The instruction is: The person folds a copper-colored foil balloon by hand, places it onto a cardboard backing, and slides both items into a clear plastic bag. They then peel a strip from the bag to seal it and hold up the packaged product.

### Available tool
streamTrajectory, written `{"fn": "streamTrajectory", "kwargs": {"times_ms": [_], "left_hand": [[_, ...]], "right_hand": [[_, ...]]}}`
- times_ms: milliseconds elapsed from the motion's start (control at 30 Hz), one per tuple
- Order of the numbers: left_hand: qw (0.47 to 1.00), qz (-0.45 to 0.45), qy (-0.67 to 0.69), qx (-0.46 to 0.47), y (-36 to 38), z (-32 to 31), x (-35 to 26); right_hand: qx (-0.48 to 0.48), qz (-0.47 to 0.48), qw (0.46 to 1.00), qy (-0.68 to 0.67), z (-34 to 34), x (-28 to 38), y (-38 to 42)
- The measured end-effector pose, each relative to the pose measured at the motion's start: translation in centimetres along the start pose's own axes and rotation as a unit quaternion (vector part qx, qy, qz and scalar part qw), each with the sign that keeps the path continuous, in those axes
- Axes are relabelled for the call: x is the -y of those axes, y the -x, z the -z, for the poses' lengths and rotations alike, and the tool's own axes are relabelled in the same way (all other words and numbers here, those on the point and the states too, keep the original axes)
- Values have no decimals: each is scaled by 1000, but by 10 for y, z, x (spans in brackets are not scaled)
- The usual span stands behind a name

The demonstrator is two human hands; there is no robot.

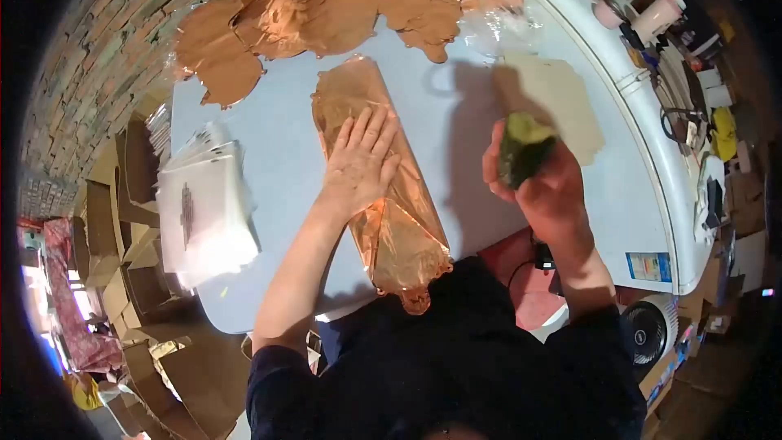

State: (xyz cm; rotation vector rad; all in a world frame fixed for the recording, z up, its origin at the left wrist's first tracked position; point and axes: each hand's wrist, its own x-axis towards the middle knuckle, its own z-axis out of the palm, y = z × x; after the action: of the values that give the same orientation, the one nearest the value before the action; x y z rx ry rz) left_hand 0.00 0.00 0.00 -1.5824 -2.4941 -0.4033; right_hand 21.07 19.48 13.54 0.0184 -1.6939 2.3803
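A folded sheet of copper-coloured foil (407,216) lies lengthwise on the pale table (281,155), its scalloped lower end reaching past the front edge. My left hand (361,165) rests flat on the upper half of it, fingers spread. Off to the right, my right hand (550,187) is raised over the table, its fingers wrapped round a dark green piece with a paler green top (523,149), which looks like a bitten or cut fruit or vegetable. A flat beige sheet (562,98) lies behind that hand.
More copper foil shapes (326,16) cover the table's back. Clear plastic bags (208,216) are stacked at the left, another clear bag (505,24) at the back right. Cardboard boxes (195,367) stand at lower left, a fan (649,332) at lower right.
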Motion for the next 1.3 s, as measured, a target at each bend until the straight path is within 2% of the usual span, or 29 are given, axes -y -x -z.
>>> {"fn": "streamTrajectory", "kwargs": {"times_ms": [100, 167, 267, 400, 467, 633, 700, 767, 833, 867, 967, 1033, 1100, 1200, 1300], "left_hand": [[1000, -4, -7, -3, 5, 3, 7], [1000, -3, -2, -10, 4, -1, 2], [1000, 1, -10, -5, 3, -1, 3], [1000, -5, -5, -16, 3, -3, 3], [1000, -5, -7, -15, 5, -4, 3], [1000, -8, 7, -20, 3, -1, 3], [1000, -6, 2, -19, 2, 0, 2], [1000, -5, 2, -18, 1, 0, 3], [1000, -3, 5, -18, 1, -1, 2], [1000, -3, 6, -18, 1, 0, 2], [1000, 0, -3, -10, 4, -2, 0], [1000, 3, -9, -6, 3, -2, 1], [1000, 6, -5, -2, 2, -2, 2], [1000, 0, -7, -6, 1, -1, 2], [1000, -2, -8, -2, 4, 0, 2]], "right_hand": [[21, 91, 987, 128, -23, -8, -7], [66, 196, 944, 259, -26, -6, -10], [114, 210, 949, 206, -46, -5, -7], [224, 232, 924, 203, -70, 18, -1], [254, 283, 904, 194, -84, 23, 1], [305, 306, 885, 171, -106, 42, 11], [251, 367, 882, 153, -115, 23, 23], [253, 379, 875, 165, -113, 24, 26], [313, 341, 863, 201, -107, 45, 21], [301, 347, 865, 201, -109, 44, 23], [348, 352, 851, 175, -108, 42, 15], [280, 454, 830, 160, -119, 25, 7], [246, 510, 810, 151, -124, 17, 2], [236, 506, 817, 145, -127, 17, 2], [235, 456, 847, 136, -131, 23, 10]]}}
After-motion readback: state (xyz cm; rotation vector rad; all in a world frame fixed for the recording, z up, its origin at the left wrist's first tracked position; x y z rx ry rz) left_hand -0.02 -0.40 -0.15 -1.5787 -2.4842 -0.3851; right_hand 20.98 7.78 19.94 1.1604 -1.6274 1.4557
